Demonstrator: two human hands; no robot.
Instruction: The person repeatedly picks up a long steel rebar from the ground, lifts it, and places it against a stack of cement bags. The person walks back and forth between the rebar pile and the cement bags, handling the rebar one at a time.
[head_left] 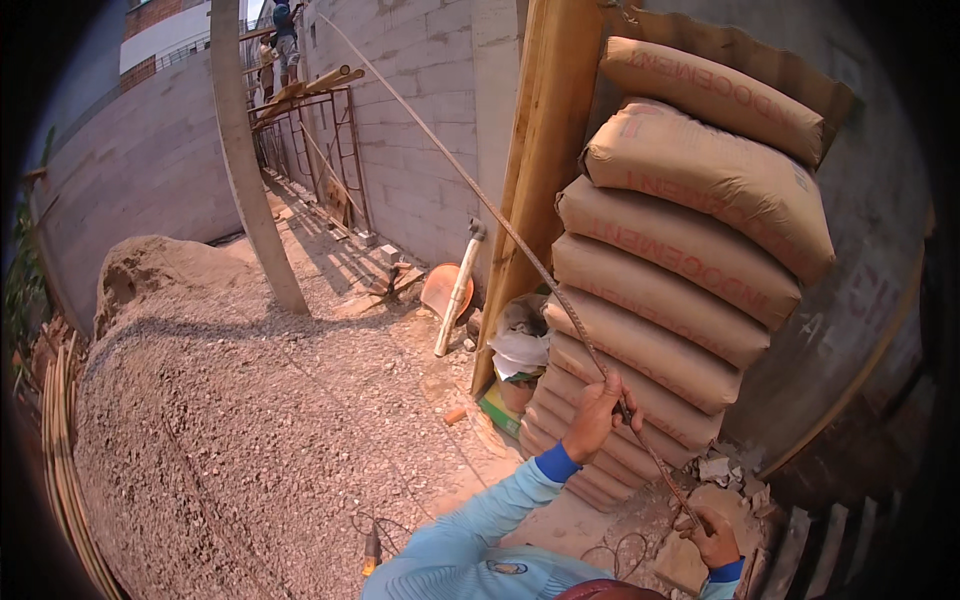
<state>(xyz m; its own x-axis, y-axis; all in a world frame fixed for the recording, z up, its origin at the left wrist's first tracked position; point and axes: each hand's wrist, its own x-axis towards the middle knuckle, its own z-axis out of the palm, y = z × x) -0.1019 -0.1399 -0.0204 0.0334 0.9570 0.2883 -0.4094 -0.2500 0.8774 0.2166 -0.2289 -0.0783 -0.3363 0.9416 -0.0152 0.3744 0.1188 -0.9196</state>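
Observation:
A long, thin steel reinforcing bar point(547, 272) slants across the view from the upper left down to my right hand. My left hand point(597, 418) is closed around it in front of the stacked cement bags point(690, 240). Lower down and to the right, my right hand point(713, 540) grips the bar close to its near end, above broken rubble. Light blue sleeves with dark blue cuffs cover both arms. The bags lie flat in a tall brown stack beside an upright wooden board point(535, 140).
A gravel heap point(270, 420) spreads across the left. A slim concrete post point(250, 180) leans there. A long-handled hammer point(460, 290) stands by an orange basin point(440, 288). Two people work on scaffolding point(350, 150) along the block wall point(420, 100). A yellow-black power tool point(373, 548) lies near me.

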